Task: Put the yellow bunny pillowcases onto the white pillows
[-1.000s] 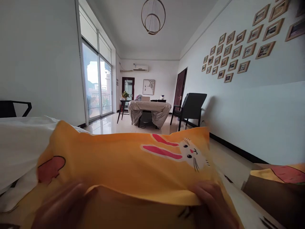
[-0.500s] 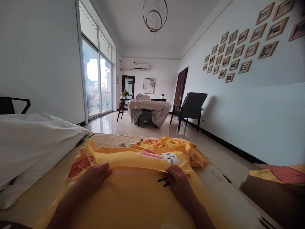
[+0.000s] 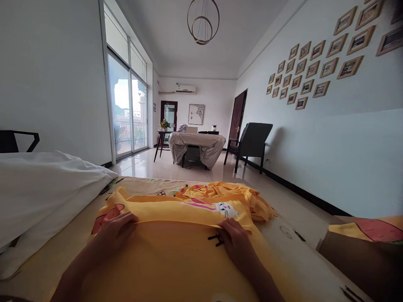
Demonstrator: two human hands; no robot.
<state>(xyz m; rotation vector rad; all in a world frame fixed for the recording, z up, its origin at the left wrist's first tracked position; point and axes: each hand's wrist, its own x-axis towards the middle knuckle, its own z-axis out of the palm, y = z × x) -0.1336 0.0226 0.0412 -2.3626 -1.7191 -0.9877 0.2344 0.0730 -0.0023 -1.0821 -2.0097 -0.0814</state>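
Lower centre: left hand [image 3: 121,224] and right hand [image 3: 231,233] pinch yellow rabbit-printed fabric [image 3: 176,243] | Step: apparently straightening edge | Next calls for even tension

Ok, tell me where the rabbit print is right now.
In the head view, the rabbit print lies slightly right of centre on the yellow cloth, just beyond the right hand, beside the crumpled yellow heap.
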